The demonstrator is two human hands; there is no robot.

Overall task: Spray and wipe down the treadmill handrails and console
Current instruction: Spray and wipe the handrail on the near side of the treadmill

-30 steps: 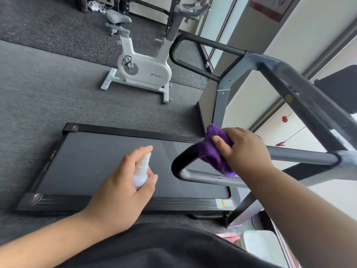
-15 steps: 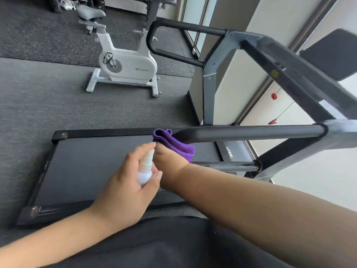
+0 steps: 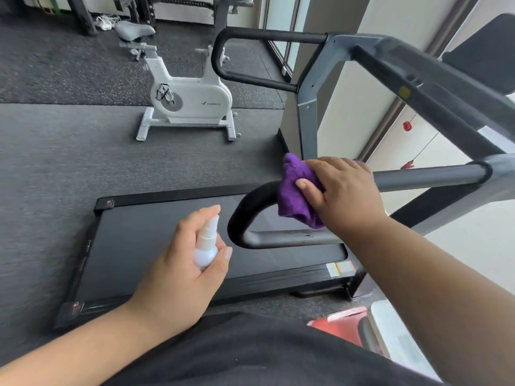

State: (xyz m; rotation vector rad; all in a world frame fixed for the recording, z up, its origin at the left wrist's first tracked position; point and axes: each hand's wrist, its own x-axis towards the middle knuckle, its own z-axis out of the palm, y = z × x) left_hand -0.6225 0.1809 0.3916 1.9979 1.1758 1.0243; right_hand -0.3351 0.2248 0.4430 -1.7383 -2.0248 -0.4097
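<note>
Head view looks down over a black-clothed torso at a treadmill, its dark belt deck [image 3: 172,246] lying flat on grey carpet. The right hand [image 3: 342,190] is curled over a purple cloth [image 3: 295,196], pressing it around the top bar of the near handrail [image 3: 423,176] just beside the black curved end of that rail. The cloth bunches out past the thumb and hangs below the bar. The left hand [image 3: 181,271] grips a small white spray bottle [image 3: 206,246] upright over the deck, index finger resting on top of the nozzle, which points toward the rail's curved end; bottle and rail are near but apart. The far handrail [image 3: 250,57] loops out from the grey frame upright. A white exercise bike [image 3: 189,101] stands on the carpet beyond the deck
</note>
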